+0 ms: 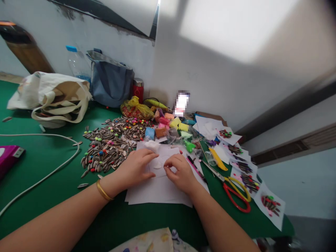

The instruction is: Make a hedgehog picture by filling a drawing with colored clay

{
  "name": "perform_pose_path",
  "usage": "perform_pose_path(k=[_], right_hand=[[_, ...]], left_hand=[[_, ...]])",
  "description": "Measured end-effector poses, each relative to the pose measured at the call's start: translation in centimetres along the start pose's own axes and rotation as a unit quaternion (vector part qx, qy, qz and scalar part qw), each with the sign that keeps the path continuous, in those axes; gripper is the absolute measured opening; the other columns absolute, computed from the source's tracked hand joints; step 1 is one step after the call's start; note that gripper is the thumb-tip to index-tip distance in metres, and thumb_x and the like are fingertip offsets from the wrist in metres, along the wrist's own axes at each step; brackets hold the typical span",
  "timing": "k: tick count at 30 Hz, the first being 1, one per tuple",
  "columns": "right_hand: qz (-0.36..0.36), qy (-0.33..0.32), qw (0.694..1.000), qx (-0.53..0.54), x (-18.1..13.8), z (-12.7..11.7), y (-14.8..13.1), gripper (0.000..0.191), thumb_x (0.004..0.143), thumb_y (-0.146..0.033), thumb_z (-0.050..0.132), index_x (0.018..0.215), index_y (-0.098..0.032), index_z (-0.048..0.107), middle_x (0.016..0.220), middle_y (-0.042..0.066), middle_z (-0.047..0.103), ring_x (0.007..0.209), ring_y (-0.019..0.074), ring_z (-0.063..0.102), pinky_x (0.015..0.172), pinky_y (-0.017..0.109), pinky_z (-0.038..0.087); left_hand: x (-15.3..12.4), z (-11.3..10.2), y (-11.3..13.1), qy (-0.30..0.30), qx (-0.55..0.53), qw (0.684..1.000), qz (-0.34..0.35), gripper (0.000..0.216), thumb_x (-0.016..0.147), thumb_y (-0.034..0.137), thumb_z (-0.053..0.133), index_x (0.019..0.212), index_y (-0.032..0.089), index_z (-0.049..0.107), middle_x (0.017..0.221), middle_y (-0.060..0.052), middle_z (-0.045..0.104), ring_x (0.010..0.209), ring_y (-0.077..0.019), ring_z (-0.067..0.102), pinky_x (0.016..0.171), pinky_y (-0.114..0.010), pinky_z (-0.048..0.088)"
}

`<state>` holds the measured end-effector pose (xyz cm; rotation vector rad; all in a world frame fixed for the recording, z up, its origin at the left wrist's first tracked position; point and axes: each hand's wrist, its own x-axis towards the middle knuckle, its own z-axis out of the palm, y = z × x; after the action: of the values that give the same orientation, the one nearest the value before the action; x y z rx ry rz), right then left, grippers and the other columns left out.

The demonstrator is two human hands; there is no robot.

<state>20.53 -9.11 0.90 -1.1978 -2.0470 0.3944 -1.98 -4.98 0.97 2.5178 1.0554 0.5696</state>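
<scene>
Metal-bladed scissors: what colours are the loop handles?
One red loop, one yellow loop; head view.

Left hand (139,165) palm-down, right hand (180,171) loosely curled

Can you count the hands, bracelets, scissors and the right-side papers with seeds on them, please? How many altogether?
Hands: 2 (left hand, right hand)
Bracelet: 1
Scissors: 1 pair
Seed papers: 5
Total: 9
</scene>
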Motion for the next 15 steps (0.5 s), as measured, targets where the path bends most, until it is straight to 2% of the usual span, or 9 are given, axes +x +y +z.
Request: perform_pose_path(k=[2,3,5,9,15], right_hand=[[0.002,0.030,0.999,0.027,0.0,-0.1,-0.2,0.009,0.086,-0.014,0.060,0.084,-0.022,0.064,0.081,0.002,0.063,0.084,0.0191,0.056,0.079,0.035,0.044],[0.002,0.040,0.998,0.039,0.0,0.0,-0.3,0.008,0.086,-0.015,0.060,0.085,-0.022,0.064,0.081,0.002,0.063,0.084,0.0191,0.057,0.079,0.035,0.044],[-0.001,0.052,0.997,0.059,0.0,0.1,-0.6,0.008,0.088,-0.016,0.060,0.086,-0.022,0.065,0.081,0.002,0.063,0.084,0.0190,0.057,0.078,0.035,0.045],[-0.002,0.053,0.995,0.084,-0.1,0.4,-1.1,0.007,0.089,-0.018,0.061,0.090,-0.022,0.067,0.083,0.003,0.063,0.085,0.0188,0.058,0.078,0.034,0.047],[-0.008,0.054,0.993,0.101,0.0,0.4,-1.4,0.011,0.091,-0.019,0.060,0.097,-0.023,0.069,0.085,0.004,0.063,0.085,0.0183,0.059,0.077,0.034,0.049]], left_hand=[[0.1,0.0,0.4,0.030,-0.051,0.998,-0.004,0.030,0.089,0.037,0.063,0.114,0.021,0.067,0.119,-0.009,0.066,0.113,-0.0269,0.059,0.100,-0.041,0.043],[0.1,0.0,0.6,0.036,-0.091,0.995,-0.010,0.024,0.093,0.037,0.056,0.106,0.021,0.069,0.111,-0.008,0.068,0.107,-0.0247,0.061,0.096,-0.039,0.045],[0.3,0.0,1.2,0.026,-0.191,0.981,-0.030,0.029,0.098,0.037,0.048,0.093,0.020,0.070,0.095,-0.006,0.069,0.094,-0.0205,0.063,0.087,-0.034,0.048],[0.4,0.2,2.0,-0.021,-0.343,0.935,-0.087,0.029,0.095,0.039,0.051,0.088,0.019,0.071,0.088,-0.003,0.070,0.085,-0.0182,0.063,0.079,-0.029,0.049],[0.3,0.4,1.9,-0.033,-0.436,0.888,-0.146,0.028,0.086,0.043,0.064,0.088,0.017,0.071,0.088,-0.003,0.069,0.085,-0.0187,0.061,0.079,-0.029,0.046]])
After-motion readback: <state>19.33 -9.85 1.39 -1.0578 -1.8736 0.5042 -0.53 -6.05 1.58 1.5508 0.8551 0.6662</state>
